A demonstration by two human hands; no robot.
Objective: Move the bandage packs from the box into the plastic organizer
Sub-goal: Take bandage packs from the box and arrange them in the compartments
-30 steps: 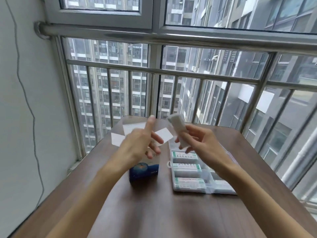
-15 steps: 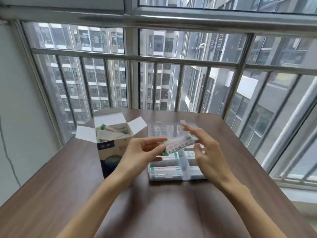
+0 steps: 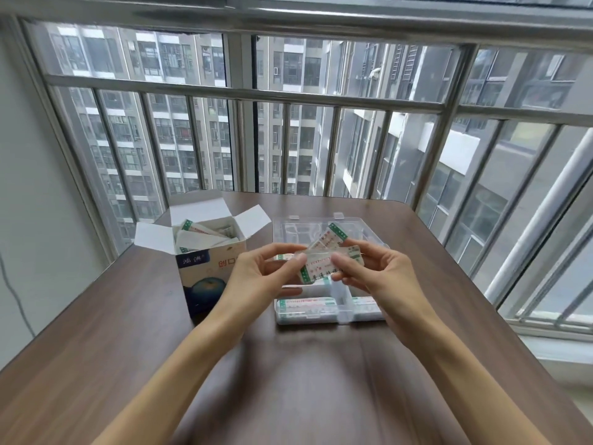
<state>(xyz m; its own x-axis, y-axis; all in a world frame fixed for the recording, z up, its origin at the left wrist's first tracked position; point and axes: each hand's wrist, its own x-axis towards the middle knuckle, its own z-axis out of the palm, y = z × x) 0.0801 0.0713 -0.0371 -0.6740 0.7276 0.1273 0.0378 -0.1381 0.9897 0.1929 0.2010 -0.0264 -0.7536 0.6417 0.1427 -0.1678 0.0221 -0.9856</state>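
Bandage packs [image 3: 321, 268] held as a small fanned bundle above the plastic organizer [image 3: 330, 311], pinched from both sides: left hand [image 3: 260, 277] with thumb and fingers [image 3: 296, 259] closed on the near-left end, right hand [image 3: 382, 271] curled round the right end. Loosely stacked, perhaps three packs, though count unclear behind the fingers. Likely slip of one pack on release, landing across a divider or on the worktop [image 3: 288, 380] rather than flat in a compartment. Near compartments already filled, so crowding possible. Farther left, box [image 3: 208, 268] standing open with more packs inside; a knock from the left forearm could tip it.
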